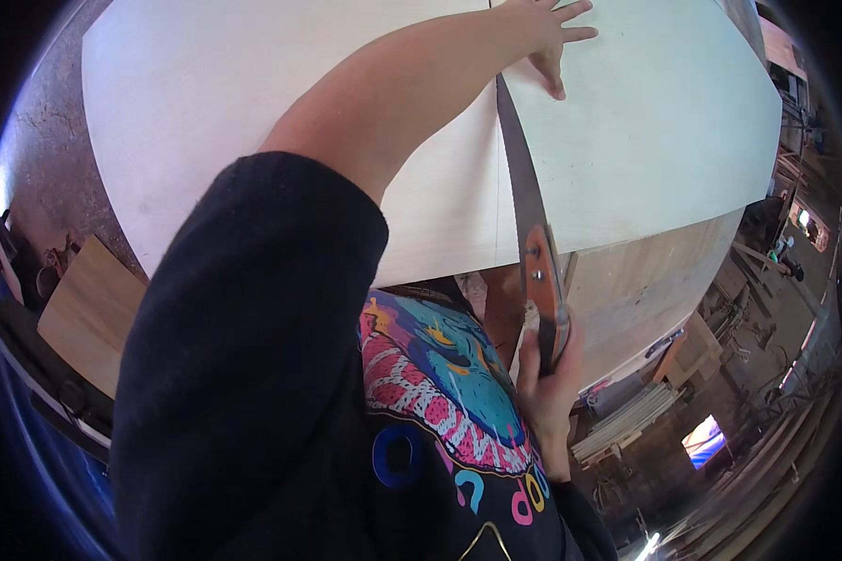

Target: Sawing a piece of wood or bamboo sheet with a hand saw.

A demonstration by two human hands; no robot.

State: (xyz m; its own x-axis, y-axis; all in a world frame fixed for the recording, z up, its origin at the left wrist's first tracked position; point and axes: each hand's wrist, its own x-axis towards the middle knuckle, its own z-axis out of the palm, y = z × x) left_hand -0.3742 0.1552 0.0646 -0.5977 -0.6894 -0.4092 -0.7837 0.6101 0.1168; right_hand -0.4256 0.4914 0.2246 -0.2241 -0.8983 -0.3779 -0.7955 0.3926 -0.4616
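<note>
A large pale sheet of plywood (664, 122) lies before me, with a thin straight line or cut running through it away from my body. My left hand (544, 37) reaches across and rests on the sheet to the right of that line, its fingers spread. Close to my body, my right hand (549, 379) is closed round the orange-brown handle of a handsaw (524, 178). The dark blade slants forward along the line and passes under my left forearm, which hides part of it. I cannot tell how deep the teeth sit in the sheet.
Under the sheet's near right side is a wooden panel or bench top (655, 271). A light brown board (94, 309) leans at the left. Stacked wood strips (627, 425) lie low on the right, with more timber and clutter on the workshop floor beyond.
</note>
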